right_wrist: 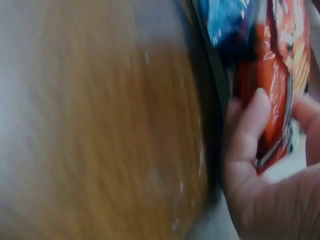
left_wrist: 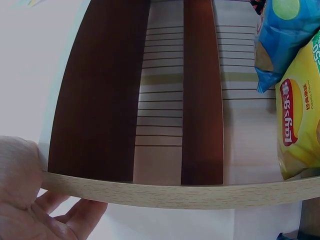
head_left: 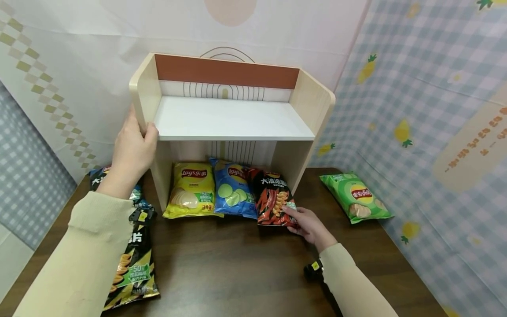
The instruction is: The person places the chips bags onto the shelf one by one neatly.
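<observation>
My left hand [head_left: 132, 147] grips the left side panel of a small two-tier shelf [head_left: 233, 116], thumb in front and the other fingers round the outside. In the left wrist view that panel's pale wooden edge [left_wrist: 175, 196] runs beside the hand. At the lower right opening, my right hand [head_left: 310, 226] pinches the bottom corner of a black and red chip bag [head_left: 275, 198]. The bag leans on a blue chip bag [head_left: 233, 189]. A yellow chip bag [head_left: 193, 191] stands left of the blue one in the lower tier. The upper tier's white board is bare.
A green chip bag [head_left: 356, 198] lies right of the shelf, by the checked cloth wall. On the left, a black and gold chip bag [head_left: 138, 268] lies partly under my left forearm, with another dark bag [head_left: 97, 176] behind. Everything stands on a dark wooden table [head_left: 222, 268].
</observation>
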A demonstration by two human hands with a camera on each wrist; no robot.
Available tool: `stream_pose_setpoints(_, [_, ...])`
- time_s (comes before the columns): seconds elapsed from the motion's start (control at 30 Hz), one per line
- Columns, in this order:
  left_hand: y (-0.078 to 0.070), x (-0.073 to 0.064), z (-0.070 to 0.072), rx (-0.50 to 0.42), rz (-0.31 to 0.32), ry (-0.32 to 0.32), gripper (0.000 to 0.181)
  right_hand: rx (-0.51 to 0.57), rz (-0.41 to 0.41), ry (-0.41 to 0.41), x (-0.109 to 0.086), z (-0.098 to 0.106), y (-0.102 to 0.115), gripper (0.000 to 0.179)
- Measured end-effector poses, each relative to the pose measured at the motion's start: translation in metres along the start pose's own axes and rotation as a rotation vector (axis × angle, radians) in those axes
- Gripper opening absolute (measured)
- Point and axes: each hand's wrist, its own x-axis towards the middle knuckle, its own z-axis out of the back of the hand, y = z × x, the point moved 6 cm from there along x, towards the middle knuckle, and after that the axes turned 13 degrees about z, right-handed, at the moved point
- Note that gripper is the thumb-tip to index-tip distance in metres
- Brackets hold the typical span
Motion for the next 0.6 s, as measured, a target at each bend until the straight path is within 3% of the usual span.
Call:
stream_pose_setpoints(0.1, [0.0, 0.0, -0.001, 0.002, 0.001, 0.001, 0.062, 0.073, 0.053, -0.168, -0.011, -0.002, 0.004, 0.076])
stream_pose_setpoints(0.23, [0.001, 0.001, 0.0, 0.006, 0.005, 0.005, 0.061, 0.375, 0.118, -0.328, -0.027, -0.014, 0.009, 0.082])
stream_pose_setpoints(0.37, [0.001, 0.001, 0.0, 0.002, 0.0, 0.004, 0.061, 0.721, 0.094, -0.347, -0.038, -0.031, 0.01, 0.071])
stream_pose_setpoints(0.47, [0.001, 0.001, 0.0, 0.002, 0.0, 0.003, 0.061, 0.825, 0.017, -0.338, -0.047, -0.041, 0.008, 0.06])
stream_pose_setpoints(0.6, [0.0, 0.0, 0.0, 0.008, 0.004, 0.006, 0.062, 0.871, -0.043, -0.323, -0.058, -0.051, 0.005, 0.059])
